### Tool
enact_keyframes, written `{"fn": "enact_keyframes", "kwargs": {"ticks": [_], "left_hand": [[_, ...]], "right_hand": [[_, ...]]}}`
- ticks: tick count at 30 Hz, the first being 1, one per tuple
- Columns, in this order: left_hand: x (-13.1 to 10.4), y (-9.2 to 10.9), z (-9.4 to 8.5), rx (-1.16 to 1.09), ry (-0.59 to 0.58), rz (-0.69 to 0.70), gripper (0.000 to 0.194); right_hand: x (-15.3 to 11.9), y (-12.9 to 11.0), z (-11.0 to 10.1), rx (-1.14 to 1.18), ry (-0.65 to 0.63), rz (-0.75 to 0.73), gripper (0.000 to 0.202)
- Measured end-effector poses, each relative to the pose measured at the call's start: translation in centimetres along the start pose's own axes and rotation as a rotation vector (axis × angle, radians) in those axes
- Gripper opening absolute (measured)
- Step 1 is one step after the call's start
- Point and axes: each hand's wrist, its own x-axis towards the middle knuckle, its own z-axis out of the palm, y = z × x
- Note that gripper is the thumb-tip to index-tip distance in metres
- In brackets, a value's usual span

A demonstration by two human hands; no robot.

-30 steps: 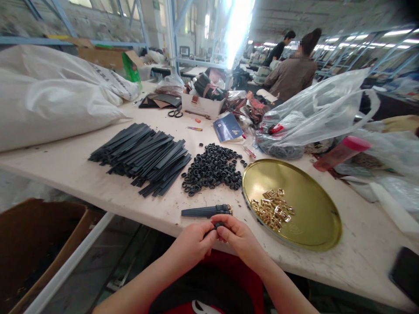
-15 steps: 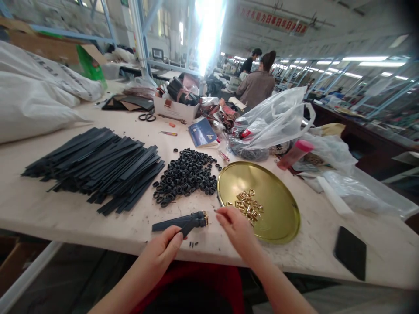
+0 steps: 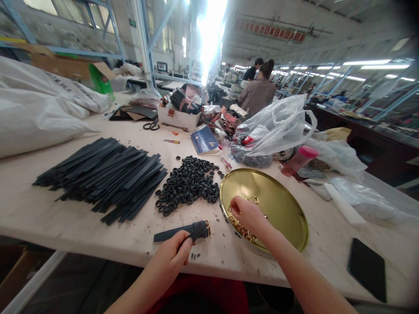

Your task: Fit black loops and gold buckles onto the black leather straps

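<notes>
My left hand [image 3: 176, 250] is closed on a dark leather strap [image 3: 198, 231], with its thumb on top. Under and beside that strap lie finished-looking straps [image 3: 165, 234] with gold buckles [image 3: 207, 228] at their right end. Over the left part of a round gold tray [image 3: 281, 207], my right hand [image 3: 247, 213] has its fingers pinched together. Small gold buckles [image 3: 250, 235] lie in the tray around and below those fingers. Whether a buckle is between the fingertips is hidden.
A pile of dark strips [image 3: 101, 176] lies left, and a heap of small black loops [image 3: 188, 183] sits mid-table. Behind are scissors [image 3: 151, 126], a blue booklet [image 3: 205, 140], a pink-capped bottle [image 3: 299, 160] and plastic bags [image 3: 275, 126]. A black phone [image 3: 366, 268] rests at right.
My right hand has moved from beside the strap ends to over the buckles in the tray. My left hand still grips the strap, its end now nearer the buckles. The view has shifted slightly.
</notes>
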Motion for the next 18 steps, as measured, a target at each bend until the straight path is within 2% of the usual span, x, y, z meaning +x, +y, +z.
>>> {"fn": "enact_keyframes", "kwargs": {"ticks": [2, 5, 7, 10, 13, 15, 16, 18], "left_hand": [[0.6, 1.1, 0.0, 0.024, 0.041, 0.06, 0.026], [1.3, 2.4, 0.2, 0.03, 0.053, 0.13, 0.023], [1.5, 2.7, 0.3, 0.041, 0.067, 0.147, 0.021], [0.8, 2.3, 0.3, 0.056, 0.088, 0.118, 0.02], [-0.2, 1.8, 0.1, 0.069, 0.078, 0.086, 0.021], [-0.8, 1.6, 0.0, 0.099, 0.102, 0.074, 0.019], [-1.0, 1.6, -0.1, 0.116, 0.115, 0.067, 0.018], [-1.2, 1.6, -0.2, 0.146, 0.135, 0.051, 0.016]], "right_hand": [[-1.3, -1.9, -0.7, 0.108, 0.041, -0.097, 0.015], [-3.2, -4.8, -0.9, 0.411, 0.107, -0.257, 0.012], [-4.3, -6.4, -0.5, 0.611, 0.096, -0.263, 0.01], [-5.4, -8.0, 0.3, 0.941, -0.066, -0.151, 0.012], [-6.1, -9.0, 0.7, 1.308, -0.375, -0.04, 0.021], [-6.5, -9.4, 1.0, 1.465, -0.507, -0.02, 0.033], [-6.7, -9.5, 1.1, 1.492, -0.514, -0.019, 0.039], [-7.1, -9.6, 1.7, 1.431, -0.409, -0.027, 0.04]]}}
